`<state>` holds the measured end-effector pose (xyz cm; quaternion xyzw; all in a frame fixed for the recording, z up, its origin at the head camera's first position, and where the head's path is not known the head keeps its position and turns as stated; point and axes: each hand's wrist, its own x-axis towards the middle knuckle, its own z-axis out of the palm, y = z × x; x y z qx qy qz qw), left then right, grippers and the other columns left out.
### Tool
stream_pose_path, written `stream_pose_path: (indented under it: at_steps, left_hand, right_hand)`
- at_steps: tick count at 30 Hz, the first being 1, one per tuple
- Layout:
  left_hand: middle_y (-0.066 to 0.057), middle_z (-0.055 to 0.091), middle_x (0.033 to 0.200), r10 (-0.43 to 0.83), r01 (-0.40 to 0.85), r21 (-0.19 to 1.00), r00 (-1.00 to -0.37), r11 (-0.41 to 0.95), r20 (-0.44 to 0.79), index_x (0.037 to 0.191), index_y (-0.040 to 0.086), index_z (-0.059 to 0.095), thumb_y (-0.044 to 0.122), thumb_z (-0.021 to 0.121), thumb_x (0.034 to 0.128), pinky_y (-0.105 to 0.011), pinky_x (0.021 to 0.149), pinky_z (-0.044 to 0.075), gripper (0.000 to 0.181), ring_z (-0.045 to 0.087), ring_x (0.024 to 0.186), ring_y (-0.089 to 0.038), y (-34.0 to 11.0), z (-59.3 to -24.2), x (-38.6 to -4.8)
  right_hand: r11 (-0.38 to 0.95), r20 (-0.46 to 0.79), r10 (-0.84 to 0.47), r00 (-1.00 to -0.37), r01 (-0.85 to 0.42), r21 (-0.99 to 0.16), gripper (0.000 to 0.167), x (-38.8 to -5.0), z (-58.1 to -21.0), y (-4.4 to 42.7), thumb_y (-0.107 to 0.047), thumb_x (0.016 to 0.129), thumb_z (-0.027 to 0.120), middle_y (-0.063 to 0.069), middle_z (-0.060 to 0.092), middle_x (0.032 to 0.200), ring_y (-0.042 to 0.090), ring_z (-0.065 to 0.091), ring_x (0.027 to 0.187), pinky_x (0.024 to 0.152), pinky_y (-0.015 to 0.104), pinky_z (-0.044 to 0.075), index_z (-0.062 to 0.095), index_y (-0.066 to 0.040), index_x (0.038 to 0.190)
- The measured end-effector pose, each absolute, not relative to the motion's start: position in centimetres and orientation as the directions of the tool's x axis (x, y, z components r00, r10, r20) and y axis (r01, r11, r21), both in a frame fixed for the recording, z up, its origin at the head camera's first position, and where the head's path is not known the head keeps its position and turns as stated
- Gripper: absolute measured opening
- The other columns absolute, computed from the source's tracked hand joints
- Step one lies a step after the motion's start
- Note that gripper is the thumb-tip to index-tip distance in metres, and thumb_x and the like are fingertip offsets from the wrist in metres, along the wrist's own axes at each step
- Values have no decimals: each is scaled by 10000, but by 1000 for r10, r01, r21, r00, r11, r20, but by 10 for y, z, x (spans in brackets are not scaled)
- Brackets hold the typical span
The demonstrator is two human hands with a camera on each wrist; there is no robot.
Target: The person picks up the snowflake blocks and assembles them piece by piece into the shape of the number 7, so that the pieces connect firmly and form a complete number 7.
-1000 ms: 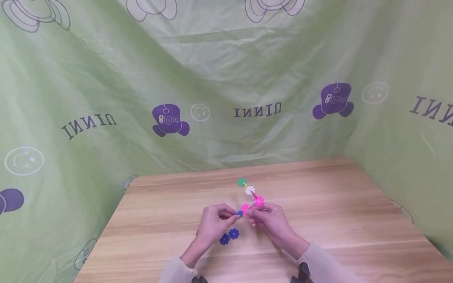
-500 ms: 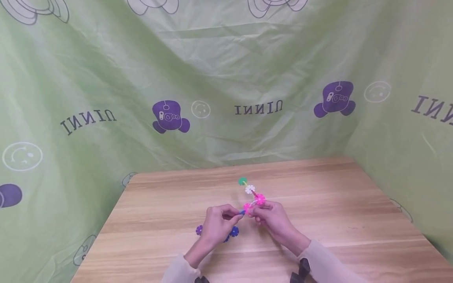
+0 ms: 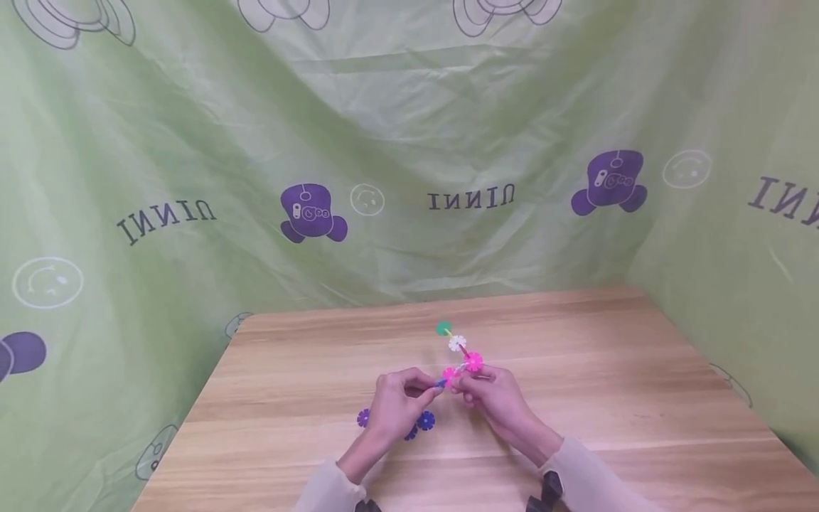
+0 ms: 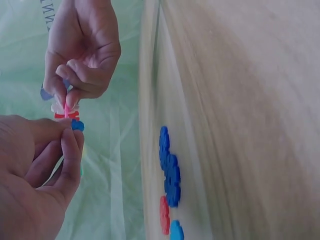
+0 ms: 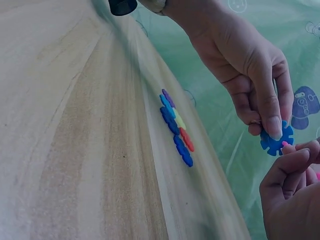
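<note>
Above the table (image 3: 288, 398), my chain (image 3: 473, 362) is joined green through white to pink; blue disc (image 5: 271, 145) meets its end pink disc (image 3: 448, 374) (fully seated? can't tell). Several loose discs (image 5: 168, 120) lie unlinked. Left hand (image 3: 398, 404) pinches blue, right hand (image 3: 500, 400) pinches pink, both raised, angled inward.

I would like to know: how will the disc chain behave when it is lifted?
The disc chain is probably fairly stiff: it extends beyond the right hand without visible drooping. It may be light: its red disc looks thin edge-on.
</note>
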<state>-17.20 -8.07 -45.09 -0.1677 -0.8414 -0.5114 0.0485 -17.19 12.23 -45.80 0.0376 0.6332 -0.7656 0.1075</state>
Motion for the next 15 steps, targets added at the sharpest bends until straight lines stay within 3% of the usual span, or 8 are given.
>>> stream_pose_path:
  at_steps: [9, 15]
  left_hand:
    - [-42, 804, 893, 277, 340, 796, -934, 501, 225, 1166, 46, 751, 207, 876, 855, -190, 652, 587, 372, 668, 695, -46, -104, -443, -178]
    - [-69, 765, 939, 287, 330, 745, -939, 580, 192, 1155, 49, 748, 206, 870, 865, -190, 715, 578, 352, 663, 798, -78, -139, -443, -185]
  right_hand:
    - [-135, -179, -114, -977, 193, -972, 233, -172, -457, 126, -75, 915, 759, 11, 789, 883, 82, 629, 714, 680, 213, 583, 725, 30, 1120]
    - [-134, -193, -131, -972, 211, -968, 241, -170, -457, 132, -65, 923, 743, 17, 787, 902, 93, 642, 746, 705, 224, 598, 705, 36, 1138]
